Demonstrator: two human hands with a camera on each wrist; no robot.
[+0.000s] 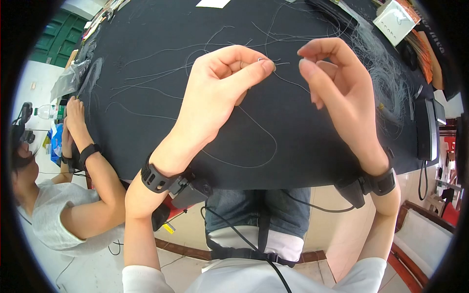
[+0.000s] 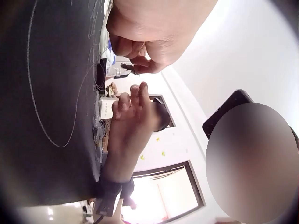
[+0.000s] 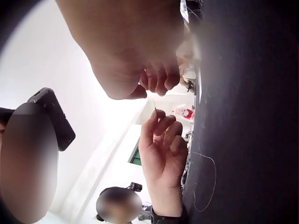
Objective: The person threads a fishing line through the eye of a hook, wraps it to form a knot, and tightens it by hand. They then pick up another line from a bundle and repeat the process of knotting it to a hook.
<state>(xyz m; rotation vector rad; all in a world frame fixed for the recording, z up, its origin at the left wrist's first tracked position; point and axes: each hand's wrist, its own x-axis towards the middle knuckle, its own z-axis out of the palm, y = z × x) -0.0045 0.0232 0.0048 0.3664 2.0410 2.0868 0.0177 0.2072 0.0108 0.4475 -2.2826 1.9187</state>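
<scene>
My left hand [image 1: 220, 83] pinches a small, thin piece with a curved metal end [image 1: 261, 59] between thumb and forefinger. It looks like a fishing hook; most of it is hidden by the fingertips. From there a thin grey line [image 1: 291, 82] runs down toward the right hand. Just to the right, my right hand [image 1: 344, 80] hovers over the dark table with thumb and forefinger apart, nothing visible between them. In the right wrist view, a fine tip [image 3: 154, 105] sticks up from the left fingertips. Another line [image 1: 276, 144] curves in a loop on the table below the hands.
Several loose grey lines [image 1: 161, 50] spread over the dark tabletop [image 1: 303, 151]. A tangled bundle of pale line [image 1: 378, 63] lies at the right, near a white box [image 1: 393, 22] and a black device [image 1: 426, 129]. Another person [image 1: 73, 195] works at the left edge by a bottle [image 1: 46, 112].
</scene>
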